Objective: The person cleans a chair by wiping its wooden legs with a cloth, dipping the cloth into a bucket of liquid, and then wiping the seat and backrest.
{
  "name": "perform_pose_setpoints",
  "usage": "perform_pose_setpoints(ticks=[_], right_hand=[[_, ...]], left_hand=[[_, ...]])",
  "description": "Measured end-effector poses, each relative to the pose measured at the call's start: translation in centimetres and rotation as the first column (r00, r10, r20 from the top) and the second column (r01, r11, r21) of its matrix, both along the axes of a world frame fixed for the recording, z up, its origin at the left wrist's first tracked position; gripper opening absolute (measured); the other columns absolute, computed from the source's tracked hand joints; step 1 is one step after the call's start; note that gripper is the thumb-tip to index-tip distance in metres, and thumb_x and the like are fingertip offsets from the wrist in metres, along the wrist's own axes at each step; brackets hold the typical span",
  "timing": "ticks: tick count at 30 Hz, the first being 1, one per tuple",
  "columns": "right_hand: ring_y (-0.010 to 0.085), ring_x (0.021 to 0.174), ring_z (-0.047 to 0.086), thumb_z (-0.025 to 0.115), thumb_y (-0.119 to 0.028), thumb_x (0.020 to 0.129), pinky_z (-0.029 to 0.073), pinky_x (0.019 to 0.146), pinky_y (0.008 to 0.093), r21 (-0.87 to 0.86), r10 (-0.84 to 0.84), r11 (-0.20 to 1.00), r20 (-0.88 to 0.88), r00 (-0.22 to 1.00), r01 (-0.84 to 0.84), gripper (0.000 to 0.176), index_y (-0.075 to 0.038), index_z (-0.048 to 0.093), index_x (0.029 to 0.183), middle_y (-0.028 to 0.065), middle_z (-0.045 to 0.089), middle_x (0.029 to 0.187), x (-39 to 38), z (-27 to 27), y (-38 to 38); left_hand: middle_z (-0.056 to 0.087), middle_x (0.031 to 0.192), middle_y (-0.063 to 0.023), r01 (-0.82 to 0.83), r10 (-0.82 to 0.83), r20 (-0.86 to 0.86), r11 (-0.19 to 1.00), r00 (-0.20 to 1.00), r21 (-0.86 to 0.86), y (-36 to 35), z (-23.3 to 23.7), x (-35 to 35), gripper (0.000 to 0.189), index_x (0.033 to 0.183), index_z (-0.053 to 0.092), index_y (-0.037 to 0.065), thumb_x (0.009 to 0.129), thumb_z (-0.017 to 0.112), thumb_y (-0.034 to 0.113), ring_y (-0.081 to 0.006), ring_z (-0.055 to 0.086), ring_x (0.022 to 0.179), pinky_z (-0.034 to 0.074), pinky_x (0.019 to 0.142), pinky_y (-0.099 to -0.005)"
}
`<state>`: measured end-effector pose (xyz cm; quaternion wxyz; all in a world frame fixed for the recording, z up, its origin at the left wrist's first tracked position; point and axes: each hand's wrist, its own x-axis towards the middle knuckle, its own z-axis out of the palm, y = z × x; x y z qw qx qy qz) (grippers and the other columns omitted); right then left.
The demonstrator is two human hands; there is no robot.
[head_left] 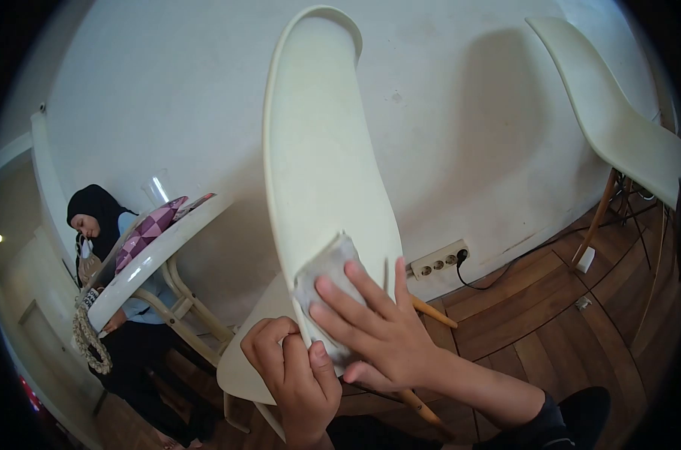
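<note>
A cream plastic chair (325, 127) with wooden legs stands tilted in front of me, its curved shell rising up the middle of the view. My left hand (291, 371) is closed round the near edge of the shell, its fingers bent and the thumb on the upper side. A grey cloth (329, 274) lies on the shell under my right hand (381, 322). The fingers of that hand are spread over the cloth and press it to the surface, and the thumb points down by the edge. Part of the cloth is hidden beneath the palm.
Behind the chair, a power strip (439, 260) with a black plug rests by the white wall. Another cream chair (618, 124) stands at the right. To the left, a person (96, 217) bends beside a white table (130, 289) bearing a purple patterned item (149, 234) and a clear glass (157, 189).
</note>
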<state>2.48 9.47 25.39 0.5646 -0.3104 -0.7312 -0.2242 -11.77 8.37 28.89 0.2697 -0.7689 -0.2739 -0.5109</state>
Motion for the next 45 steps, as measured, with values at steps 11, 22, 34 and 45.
perform_pose_setpoints(ticks=[11,22,34,45], right_hand=[[0.0316,0.140,0.018,0.029,-0.041,0.096,0.010,0.102,0.0684,0.082,-0.159,0.980,-0.232,0.960,0.182,0.056,-0.017,0.027,0.145,0.0071,0.021,0.152,4.4,11.5,3.7],[0.0322,0.138,0.023,0.043,-0.041,0.091,0.019,0.098,0.0706,-0.001,-0.105,0.994,-0.172,0.979,0.106,0.061,-0.012,0.029,0.144,0.0098,0.026,0.150,3.8,6.1,2.4],[0.0332,0.140,0.018,0.043,-0.047,0.090,0.017,0.097,0.0713,-0.101,-0.037,0.995,-0.170,0.985,0.020,0.069,-0.010,0.025,0.145,0.0100,0.022,0.152,2.1,1.1,1.6],[0.0329,0.140,0.017,0.041,-0.050,0.091,0.015,0.101,0.0685,0.003,-0.112,0.993,-0.226,0.968,0.116,0.068,-0.014,0.024,0.146,0.0108,0.021,0.152,5.3,7.8,4.5]], left_hand=[[0.047,0.099,-0.0170,-0.054,0.053,-0.046,0.999,0.998,-0.011,-0.3,0.2,0.1,0.022,0.089,0.051,-0.008,0.090,0.042,0.012,-0.0330,0.044,0.093,0.036,0.081,-0.0431],[0.050,0.098,-0.0162,0.007,-0.006,0.020,1.000,1.000,-0.022,-0.1,0.0,0.3,0.021,0.083,0.052,-0.007,0.087,0.046,0.013,-0.0343,0.044,0.091,0.037,0.080,-0.0454],[0.050,0.097,-0.0155,-0.035,0.035,0.001,0.999,0.999,0.012,-0.2,0.0,0.3,0.023,0.082,0.052,-0.006,0.091,0.045,0.014,-0.0335,0.044,0.090,0.037,0.079,-0.0448],[0.049,0.096,-0.0155,-0.061,0.061,0.009,0.998,0.998,-0.016,-0.3,0.0,0.4,0.024,0.081,0.052,-0.005,0.091,0.043,0.015,-0.0331,0.044,0.090,0.037,0.080,-0.0446]])
